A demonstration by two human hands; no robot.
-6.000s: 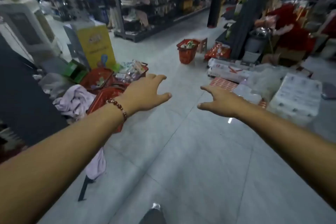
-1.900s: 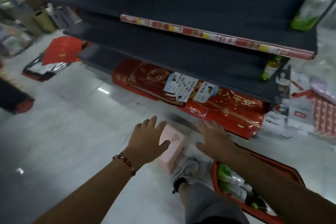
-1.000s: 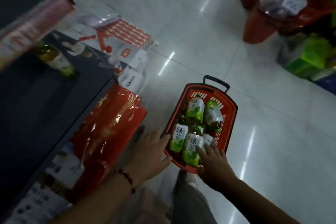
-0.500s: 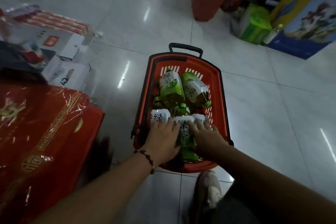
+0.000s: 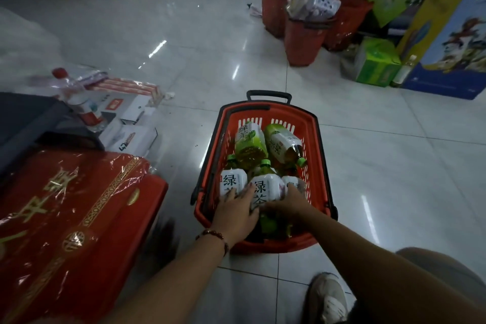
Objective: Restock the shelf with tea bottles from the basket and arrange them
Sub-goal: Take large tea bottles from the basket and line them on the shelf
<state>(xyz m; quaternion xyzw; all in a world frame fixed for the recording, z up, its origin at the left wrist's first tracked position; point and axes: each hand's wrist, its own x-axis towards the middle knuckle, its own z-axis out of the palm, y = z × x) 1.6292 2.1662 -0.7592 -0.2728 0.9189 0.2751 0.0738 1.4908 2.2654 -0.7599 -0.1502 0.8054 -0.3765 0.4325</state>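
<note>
Item: green-capped plastic tea bottles with white and green labels, five or six showing, all lying in the red slotted plastic shopping basket [image 5: 319, 163] on the pale tiled floor [image 5: 157, 42]; none is reaching the shelf yet. The middle near bottle [image 5: 264, 185] is lying cap away from the person, flanked by the left near bottle [image 5: 231, 179] and the right near bottle [image 5: 295, 183]; two more bottles [image 5: 249, 142] are lying toward the far end by the black handle [image 5: 268, 94]. Change: half a second ago both hands were resting flat across the near row; now the left hand [image 5: 235, 212], with a bead bracelet [image 5: 214, 234] at the wrist, and the right hand [image 5: 285, 204] are closing in on the middle near bottle from either side, fingers curling around its body. Judgement: the grasp is forming, the first lift from the basket is about to begin, and stocking is only starting. Surroundings: a red foil-wrapped gift box [image 5: 65, 218] is sitting just left of the basket, white cartons [image 5: 131, 123] beyond it, more red baskets [image 5: 305, 39] and a green carton [image 5: 376, 63] well apart at far right; a grey shoe [image 5: 328, 297] is showing below.
</note>
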